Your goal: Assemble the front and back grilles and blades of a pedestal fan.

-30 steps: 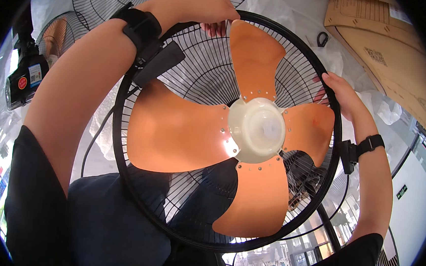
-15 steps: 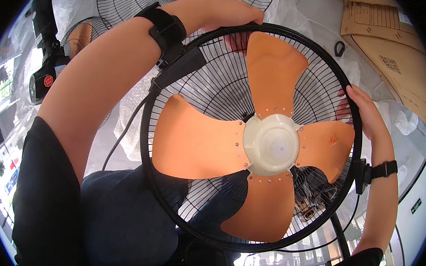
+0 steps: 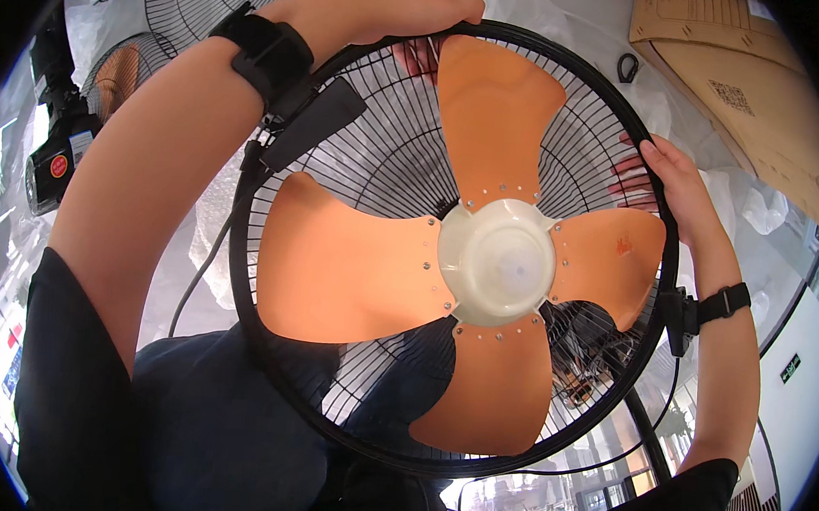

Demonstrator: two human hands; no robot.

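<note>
I hold a large round fan [image 3: 496, 262] up in front of me, its blade side facing me. It has several orange blades [image 3: 342, 270] around a cream hub, with a black wire guard [image 3: 416, 161] behind them and a thick black rim. At the top left of the rim, my left hand [image 3: 445, 21] grips it, thumb side over the edge and fingers behind the wires. My right hand [image 3: 671, 179] is wrapped around the right side, its fingers showing through the guard. Both hands are closed on the fan.
Behind the fan lies another wire guard [image 3: 209, 4], with a smaller orange-bladed fan [image 3: 116, 74] at left. A cardboard box [image 3: 751, 118] stands at upper right. Clear plastic wrap [image 3: 217, 223] covers parts of the floor. A black cable [image 3: 202, 260] hangs beside the rim.
The fan and both arms have shifted left and slightly upward in the picture. Each hand keeps its hold on the rim.
</note>
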